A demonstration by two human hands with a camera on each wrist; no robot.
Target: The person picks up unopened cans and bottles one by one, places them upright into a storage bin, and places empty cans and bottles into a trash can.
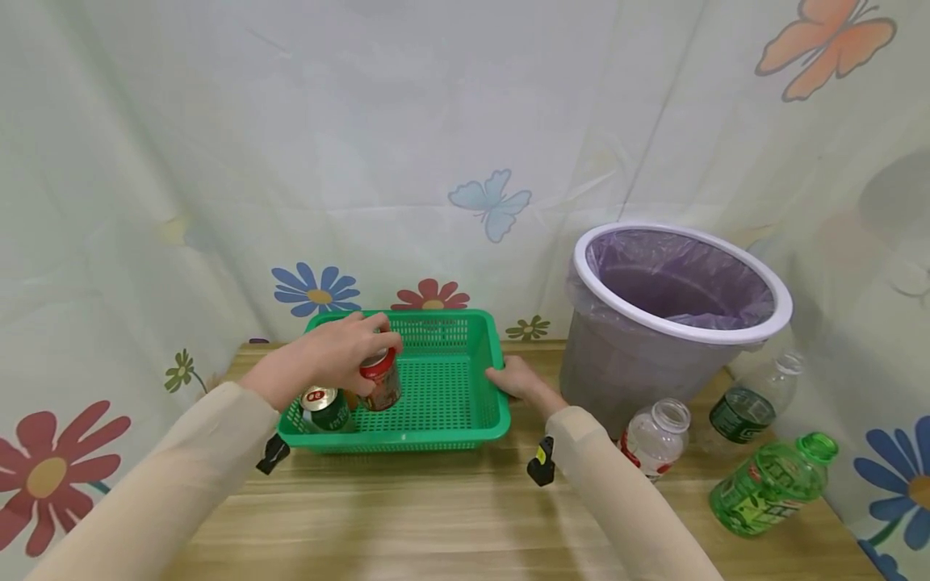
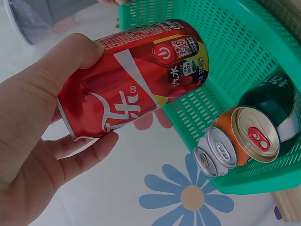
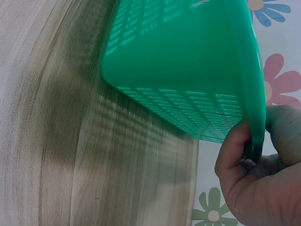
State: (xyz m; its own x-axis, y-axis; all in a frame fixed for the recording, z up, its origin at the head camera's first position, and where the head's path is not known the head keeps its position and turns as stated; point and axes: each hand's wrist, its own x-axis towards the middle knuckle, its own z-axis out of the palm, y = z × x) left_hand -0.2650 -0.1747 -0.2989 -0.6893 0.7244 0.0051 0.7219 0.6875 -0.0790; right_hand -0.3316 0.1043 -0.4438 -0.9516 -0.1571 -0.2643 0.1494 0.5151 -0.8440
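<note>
- Left hand (image 1: 337, 351): thumb and fingers curl round a red cola can (image 1: 383, 386), near its top end.
- Cola can: over the left half of the green plastic basket (image 1: 436, 440); long axis near upright, slightly tilted, lidded end up toward the palm, lower end pointing down into the basket. Whether it touches the basket floor, I cannot tell.
- Basket: long axis runs left to right across the wooden table (image 1: 407, 516).
- Right hand (image 1: 521, 379): thumb and fingers pinch its right rim.
- Dark green can (image 1: 328, 415): near left corner, lid up.
</note>
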